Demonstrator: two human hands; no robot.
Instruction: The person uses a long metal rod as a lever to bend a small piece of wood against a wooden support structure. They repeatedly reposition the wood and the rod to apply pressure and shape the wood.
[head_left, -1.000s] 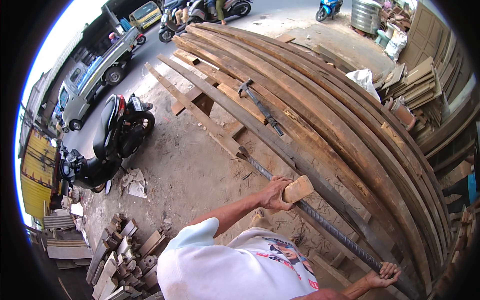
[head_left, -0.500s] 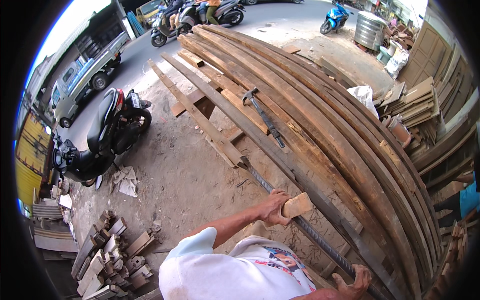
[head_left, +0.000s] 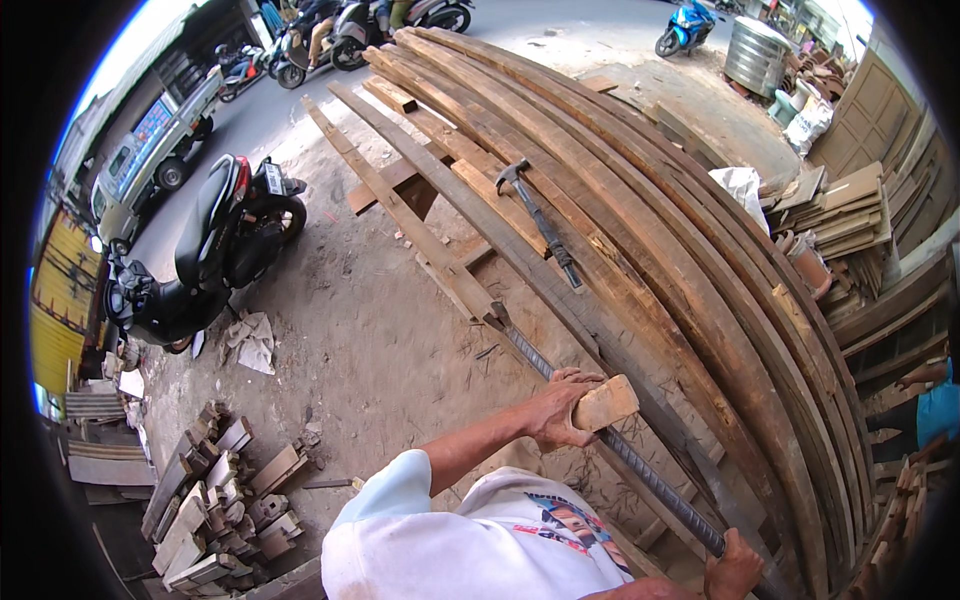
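A long ribbed steel bar [head_left: 660, 488] slants from the middle of the view down to the lower right. Its dark flattened tip [head_left: 496, 315] rests at a narrow plank [head_left: 400, 212]. My left hand [head_left: 562, 410] is closed around a short wooden block [head_left: 608, 403] that sits across the bar; part of the grip is hidden behind the block. Lower right, my right hand [head_left: 734, 566] is wrapped round the bar near its rear end. Beyond the bar, a claw hammer [head_left: 540, 222] with a dark handle lies on the timber.
Long wooden beams [head_left: 640, 230] fill the right side. Offcuts [head_left: 215, 510] are heaped at lower left. A black motorcycle [head_left: 215, 250] stands on the left, near a pickup truck [head_left: 150, 160]. Far right, a person in blue [head_left: 935, 405] is partly visible beside stacked boards [head_left: 840, 215].
My right hand, looser with its thumb raised before, is now closed firmly round the bar. My left hand still holds the block. The whole view has shifted slightly.
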